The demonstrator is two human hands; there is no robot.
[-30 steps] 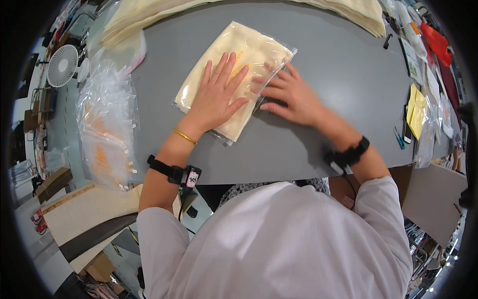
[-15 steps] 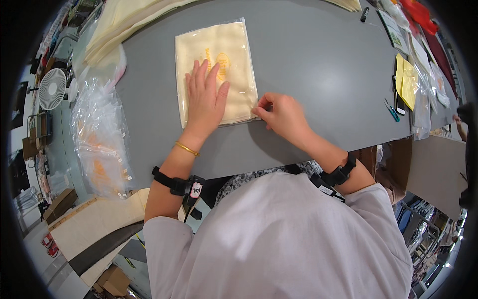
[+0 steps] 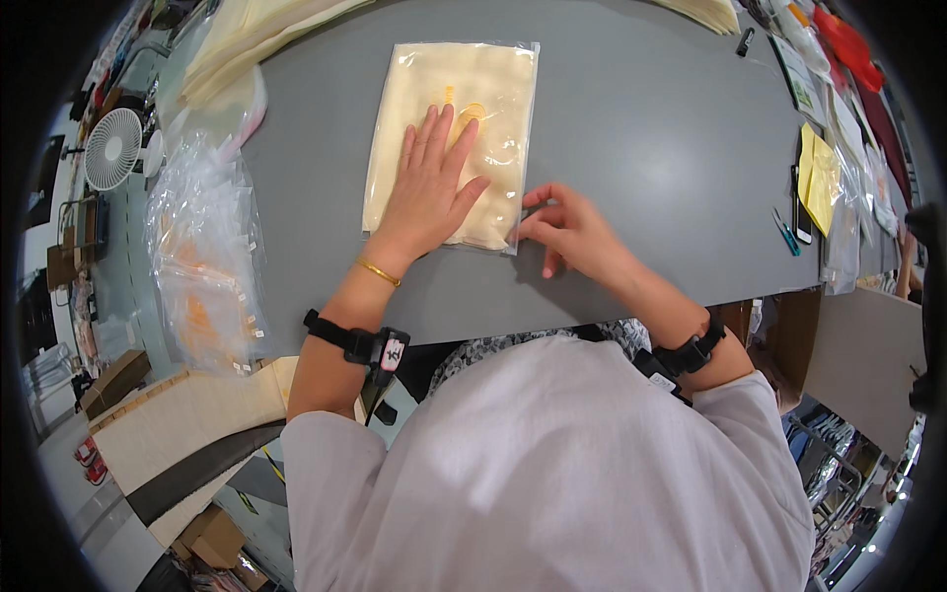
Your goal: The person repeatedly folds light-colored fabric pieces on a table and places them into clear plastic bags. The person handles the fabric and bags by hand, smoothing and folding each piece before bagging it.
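Cream cloth, folded flat with an orange print, lies inside a clear plastic bag (image 3: 498, 74) on the grey table. My left hand (image 3: 429, 183) rests flat on the bag's front, fingers stretched and thumb spread, covering part of the print. Beside the bag's lower right corner is my right hand (image 3: 572, 232). Its fingers are bent but apart, with the tips close to the bag's edge, and nothing shows between them.
A heap of clear plastic bags (image 3: 207, 257) hangs over the table's left side. Large cream cloth sheets (image 3: 232, 49) lie at the far left. Small teal snips (image 3: 786, 235), a phone (image 3: 804, 235) and a yellow packet (image 3: 817, 183) lie at the right. A white fan (image 3: 113, 148) stands farther left.
The bag of cloth has straightened and sits a little farther right in view, left hand still on it. My right fingers have gone from a pinch at its corner to apart.
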